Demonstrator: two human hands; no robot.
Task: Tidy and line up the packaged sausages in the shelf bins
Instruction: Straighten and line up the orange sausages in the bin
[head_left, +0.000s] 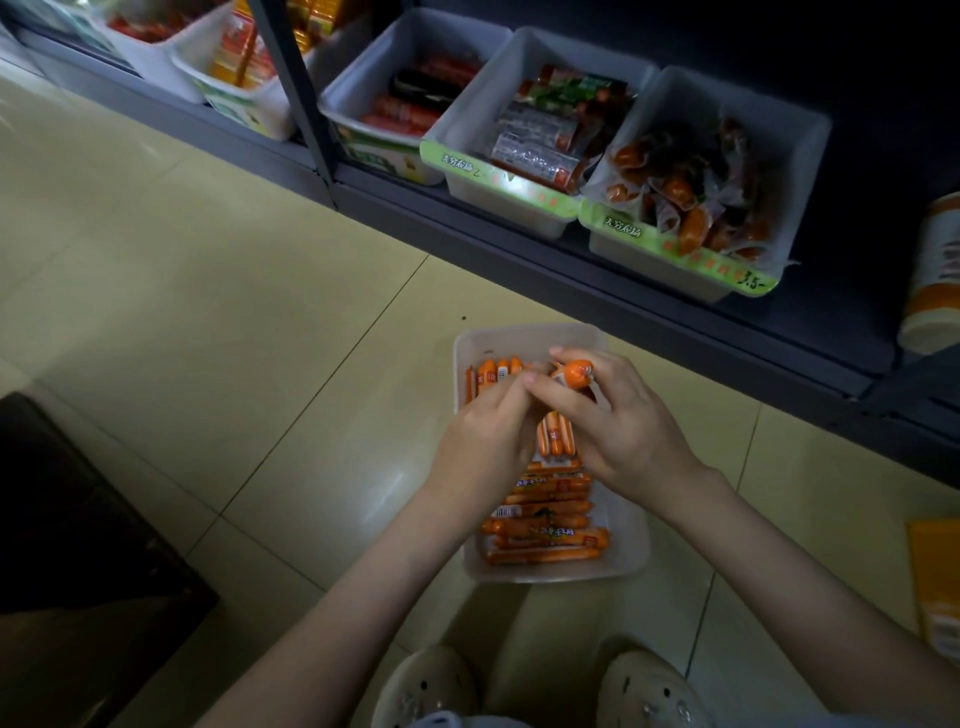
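A clear plastic bin (631, 551) sits on the tiled floor in front of me, filled with orange packaged sausages (545, 530). Those at its near end lie crosswise in a stack; a few at the far left stand lengthwise. Both hands hover over the bin's middle. My right hand (618, 421) grips a bundle of orange sausages (574, 375) by its end, fingers curled round it. My left hand (491, 434) meets it from the left, fingertips pinching the same bundle. More sausages (556, 439) show between my hands.
The bottom shelf (571, 260) runs across the back with several white bins: red sausages (415, 111), green and grey packs (550, 140), loose orange sausage packs (691, 197). A can (935, 275) stands far right. A dark box (78, 519) lies left, a yellow pack (937, 587) right, my shoes (530, 686) below.
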